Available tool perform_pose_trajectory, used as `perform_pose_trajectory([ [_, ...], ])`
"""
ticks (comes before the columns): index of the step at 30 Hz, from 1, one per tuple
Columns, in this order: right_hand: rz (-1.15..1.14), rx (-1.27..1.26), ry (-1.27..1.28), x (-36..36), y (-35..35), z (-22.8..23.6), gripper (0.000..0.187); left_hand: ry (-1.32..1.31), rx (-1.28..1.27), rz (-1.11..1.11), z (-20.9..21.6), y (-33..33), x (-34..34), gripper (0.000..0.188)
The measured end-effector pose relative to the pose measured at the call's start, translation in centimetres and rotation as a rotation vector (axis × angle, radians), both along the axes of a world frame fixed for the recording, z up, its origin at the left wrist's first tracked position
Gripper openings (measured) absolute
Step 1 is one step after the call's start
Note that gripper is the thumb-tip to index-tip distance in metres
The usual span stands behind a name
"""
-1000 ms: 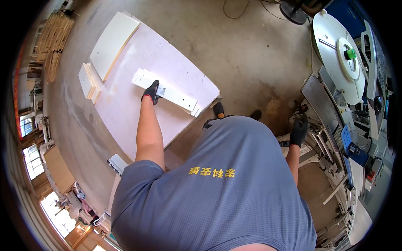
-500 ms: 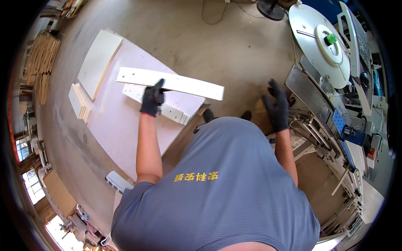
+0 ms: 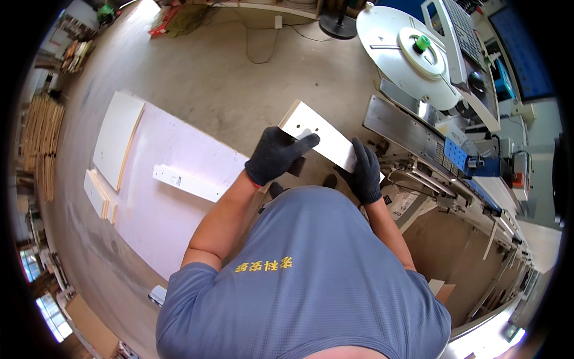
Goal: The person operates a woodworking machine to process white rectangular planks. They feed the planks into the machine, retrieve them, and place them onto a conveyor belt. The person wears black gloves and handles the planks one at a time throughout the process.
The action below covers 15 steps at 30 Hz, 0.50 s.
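A long white board [image 3: 327, 140] with drilled holes near its far end is held out in front of my body, slanting down to the right. My left hand [image 3: 276, 157], in a black glove, grips its left edge with the thumb across the top face. Black-gloved too, my right hand [image 3: 362, 172] is closed around the nearer right end and hides part of it. Another white strip [image 3: 190, 182] with holes lies on the pale tabletop [image 3: 156, 218], left of my left hand.
On the table's far left rest a large white panel [image 3: 116, 137] and several stacked smaller panels [image 3: 100, 196]. To the right stands a machine with a metal bed [image 3: 403, 124], a big white reel disc [image 3: 409, 60], a keyboard [image 3: 463, 33] and a blue perforated block [image 3: 455, 152].
The board has come off the table and swung right, in front of me. My right hand, open and apart before, has moved in and taken hold of it. The view has turned rightward.
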State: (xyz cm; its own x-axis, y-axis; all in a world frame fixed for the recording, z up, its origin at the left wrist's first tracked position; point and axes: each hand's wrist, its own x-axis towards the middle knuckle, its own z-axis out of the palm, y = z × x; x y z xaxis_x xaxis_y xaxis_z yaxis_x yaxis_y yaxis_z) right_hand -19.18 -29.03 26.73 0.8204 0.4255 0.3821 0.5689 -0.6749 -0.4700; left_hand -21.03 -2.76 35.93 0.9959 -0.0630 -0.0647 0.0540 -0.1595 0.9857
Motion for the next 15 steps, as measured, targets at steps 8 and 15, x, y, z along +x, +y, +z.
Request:
perform_pose_trajectory([
  [8,-0.086,0.066,-0.018,-2.6,-4.1,0.0,0.083,-0.276,0.274,-0.030,-0.2,-1.7,2.8,0.051],
  [15,-0.628,0.156,0.179,-4.3,-9.4,-3.2,0.074,-0.088,0.377,-0.385,-8.0,-0.7,2.7,0.028],
])
